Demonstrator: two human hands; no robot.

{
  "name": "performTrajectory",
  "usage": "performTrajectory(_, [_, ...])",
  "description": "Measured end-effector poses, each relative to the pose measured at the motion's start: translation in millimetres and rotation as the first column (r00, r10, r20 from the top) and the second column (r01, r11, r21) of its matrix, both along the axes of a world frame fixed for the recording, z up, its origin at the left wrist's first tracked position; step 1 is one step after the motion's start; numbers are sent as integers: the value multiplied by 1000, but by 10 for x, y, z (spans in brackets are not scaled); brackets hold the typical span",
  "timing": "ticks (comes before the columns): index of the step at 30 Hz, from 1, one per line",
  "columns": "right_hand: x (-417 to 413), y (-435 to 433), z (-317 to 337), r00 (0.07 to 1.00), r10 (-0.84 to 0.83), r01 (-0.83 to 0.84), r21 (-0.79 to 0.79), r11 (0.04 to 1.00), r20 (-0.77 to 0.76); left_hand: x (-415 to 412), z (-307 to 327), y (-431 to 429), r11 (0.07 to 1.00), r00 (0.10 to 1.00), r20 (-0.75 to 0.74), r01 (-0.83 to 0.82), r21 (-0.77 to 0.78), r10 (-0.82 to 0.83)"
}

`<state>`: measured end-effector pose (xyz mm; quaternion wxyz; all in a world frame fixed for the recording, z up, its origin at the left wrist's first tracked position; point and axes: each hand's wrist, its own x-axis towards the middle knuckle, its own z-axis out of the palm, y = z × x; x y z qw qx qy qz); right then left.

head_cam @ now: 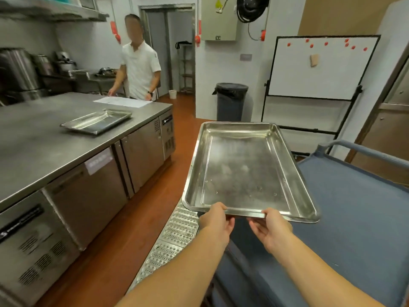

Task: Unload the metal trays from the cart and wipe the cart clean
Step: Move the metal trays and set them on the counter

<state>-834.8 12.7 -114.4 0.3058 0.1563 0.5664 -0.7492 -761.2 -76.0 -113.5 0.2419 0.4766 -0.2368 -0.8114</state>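
Tray (pixel 247 171) position: held in the air over the left edge of the cart (pixel 354 207), with the counter (pixel 44 140) well apart on the left. I have my left hand (pixel 215 220) and right hand (pixel 271 227) both clamped on its near short rim, close together.

Risk 1: all support is at one end, so the far end may dip and twist the rim out of my fingers. Spots on the base may be water, which would worsen slip.

Risk 2: a wide swing left may strike the counter edge.

Count: two trays, this one and a second tray (pixel 97 121) lying on the counter; one cart.
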Motion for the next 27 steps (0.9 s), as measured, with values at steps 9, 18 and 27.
performTrajectory(9, [1061,-1667,32,982,185,-185,6,983,-24,1163,-74,-1526,977,977,-7,-212,13,212])
performTrajectory(18, [1582,-2912,-212,919,394,-394,52,917,19,1840,-316,-2513,900,903,-12,-427,87,430])
performTrajectory(27, [1225,-4389,-480,846,531,-532,-5,847,54,1579,-470,-3809,848,850,25,-527,52,526])
